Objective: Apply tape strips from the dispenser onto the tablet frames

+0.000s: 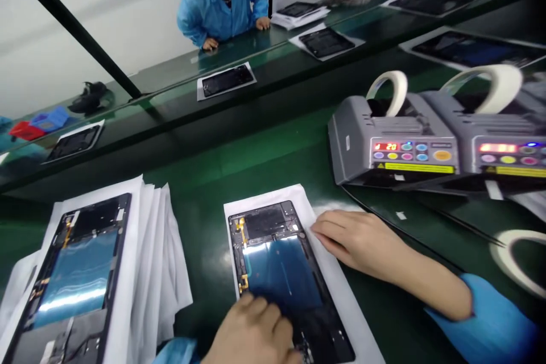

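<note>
A black tablet housing [277,261] with a shiny blue film and yellow flex strips lies on a white paper sheet [330,264] on the green mat. My left hand [249,333] rests with curled fingers on its lower part, hiding the film's lower edge. My right hand [358,239] lies on the paper, its fingertips at the housing's right edge. To the left, a second housing [72,273] lies on a stack of white sheets [168,273], touched by neither hand.
Two grey tape dispensers [392,148] [499,145] with red displays stand to my right, with tweezers [464,227] and a tape roll [516,256] below them. Beyond a raised glass shelf [222,68], a co-worker [222,3] in a blue coat stands behind more tablets.
</note>
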Tool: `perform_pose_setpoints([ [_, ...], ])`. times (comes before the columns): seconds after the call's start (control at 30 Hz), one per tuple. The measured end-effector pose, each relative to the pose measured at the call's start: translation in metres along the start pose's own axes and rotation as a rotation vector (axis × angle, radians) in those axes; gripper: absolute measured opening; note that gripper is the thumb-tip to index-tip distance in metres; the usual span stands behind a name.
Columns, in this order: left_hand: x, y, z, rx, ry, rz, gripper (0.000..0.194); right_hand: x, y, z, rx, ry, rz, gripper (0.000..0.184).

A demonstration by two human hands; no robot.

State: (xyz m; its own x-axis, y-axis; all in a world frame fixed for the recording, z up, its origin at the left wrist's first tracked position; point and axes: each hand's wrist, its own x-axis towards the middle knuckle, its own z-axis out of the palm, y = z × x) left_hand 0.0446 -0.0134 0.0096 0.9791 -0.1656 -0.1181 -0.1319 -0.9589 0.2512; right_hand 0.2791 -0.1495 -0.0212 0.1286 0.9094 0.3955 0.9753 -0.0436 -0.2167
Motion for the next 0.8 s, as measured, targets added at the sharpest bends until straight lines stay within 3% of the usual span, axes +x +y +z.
perform_pose_setpoints([
  [0.13, 0.060, -0.013, -0.021, 0.044, 0.073, -0.257, 0.012, -0.001, 0.002, 0.022, 0.080, 0.047, 0.046, 0.016],
  [0.27, 0.098, -0.030, -0.016, 0.086, 0.105, -0.340, 0.011, -0.006, 0.003, 0.029, 0.085, 0.095, 0.040, 0.016],
  [0.43, 0.105, -0.040, 0.000, 0.088, 0.101, -0.304, 0.015, -0.002, 0.005, 0.031, 0.077, 0.106, 0.038, 0.015],
  [0.8, 0.107, -0.046, 0.007, 0.010, 0.167, -0.210, 0.019, 0.001, 0.007, 0.035, 0.053, -0.021, 0.022, 0.025],
])
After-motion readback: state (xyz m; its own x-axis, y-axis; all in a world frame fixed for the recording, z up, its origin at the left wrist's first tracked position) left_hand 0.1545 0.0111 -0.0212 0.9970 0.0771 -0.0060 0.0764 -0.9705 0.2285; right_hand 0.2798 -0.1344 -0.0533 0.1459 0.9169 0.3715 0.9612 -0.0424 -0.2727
